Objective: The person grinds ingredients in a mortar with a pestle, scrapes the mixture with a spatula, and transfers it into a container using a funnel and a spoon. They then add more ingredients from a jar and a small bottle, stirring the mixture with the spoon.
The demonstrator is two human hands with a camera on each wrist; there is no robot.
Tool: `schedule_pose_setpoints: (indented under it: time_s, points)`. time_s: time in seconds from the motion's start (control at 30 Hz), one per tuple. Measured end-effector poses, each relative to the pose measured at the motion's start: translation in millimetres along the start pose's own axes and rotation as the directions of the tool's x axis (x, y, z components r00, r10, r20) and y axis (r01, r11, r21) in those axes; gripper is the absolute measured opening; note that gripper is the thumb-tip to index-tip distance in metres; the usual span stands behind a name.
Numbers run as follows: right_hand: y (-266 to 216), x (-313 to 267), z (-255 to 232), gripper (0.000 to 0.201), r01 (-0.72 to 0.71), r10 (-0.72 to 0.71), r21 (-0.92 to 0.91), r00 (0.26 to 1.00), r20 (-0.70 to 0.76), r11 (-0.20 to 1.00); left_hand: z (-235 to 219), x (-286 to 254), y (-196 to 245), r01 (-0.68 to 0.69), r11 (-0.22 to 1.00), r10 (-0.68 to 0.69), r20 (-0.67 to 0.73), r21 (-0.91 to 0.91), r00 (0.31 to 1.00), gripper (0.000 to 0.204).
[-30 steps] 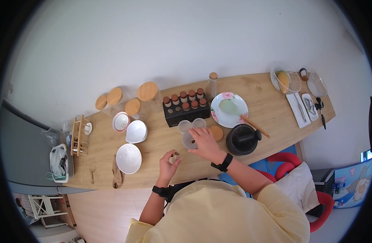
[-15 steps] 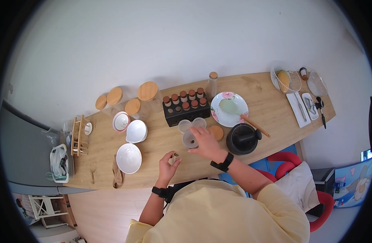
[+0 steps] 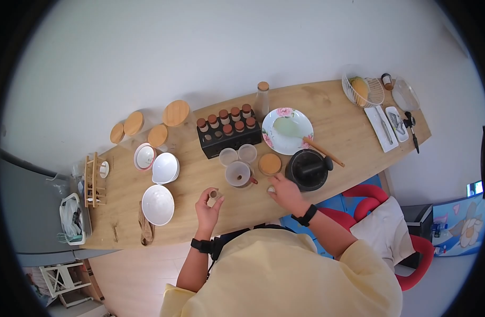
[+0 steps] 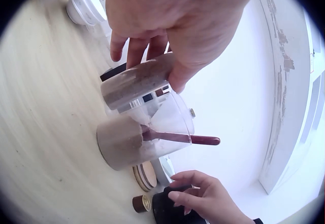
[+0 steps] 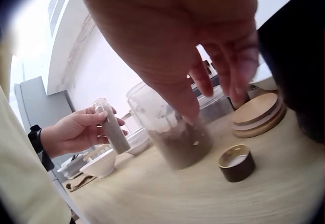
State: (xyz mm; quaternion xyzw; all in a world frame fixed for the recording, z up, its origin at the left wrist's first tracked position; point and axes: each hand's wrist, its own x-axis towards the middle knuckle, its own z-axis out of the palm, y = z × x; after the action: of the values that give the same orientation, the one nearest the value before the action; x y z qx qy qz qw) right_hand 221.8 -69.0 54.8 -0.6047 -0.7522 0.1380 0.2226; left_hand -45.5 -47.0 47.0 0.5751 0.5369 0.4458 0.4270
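My left hand (image 3: 205,212) grips a small uncapped glass vial (image 5: 116,132) of brownish powder between thumb and fingers, above the table. Just beyond it, a clear jar (image 4: 119,140) of similar powder stands without its lid. A dark red spoon (image 4: 203,139) leans inside, its handle sticking out past the rim. My right hand (image 3: 289,195) hovers to the right of the jar, holding nothing, its fingers loosely bent. Below those fingers a small dark cap (image 5: 237,164) with a gold rim lies open side up on the table. A round wooden lid (image 5: 258,113) lies behind the cap.
A black rack (image 3: 229,138) of red-capped vials stands behind two clear cups (image 3: 247,152). To the right are a black mortar (image 3: 308,180) with its pestle and a floral plate (image 3: 274,145) with a pale green, wooden-handled utensil. White bowls (image 3: 158,205) stand at left.
My right hand has moved from over the jar rightward to above the cap. The spoon's handle now shows at the jar's rim. The left hand still holds the vial, and the head view has shifted slightly.
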Motion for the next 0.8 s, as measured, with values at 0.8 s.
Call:
schedule_pose_setpoints:
  time_s: [0.8]
  points:
    - [-51.8,44.1,-94.5,0.018,-0.083,0.231,0.988,0.972,0.051,0.13,-12.6,1.2,81.6,-0.072,0.979,0.074,0.0,-0.193,0.997,0.033]
